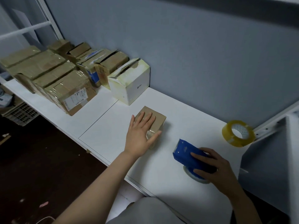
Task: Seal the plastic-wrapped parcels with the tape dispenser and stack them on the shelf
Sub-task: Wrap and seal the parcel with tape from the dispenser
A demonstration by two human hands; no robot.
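The left hand point(140, 133) lies flat, fingers spread, on a small brown parcel point(159, 120) in the middle of the white surface point(113, 130), forearm stretched forward. The right hand point(215, 165) grips the blue tape dispenser point(183, 151), which rests just beside the parcel.

Brown taped cardboard parcels point(53, 78) are crowding the white shelf point(103, 131) left of the right hand point(215, 168) gripping a blue plastic tape dispenser point(186, 152), marking a packing room.
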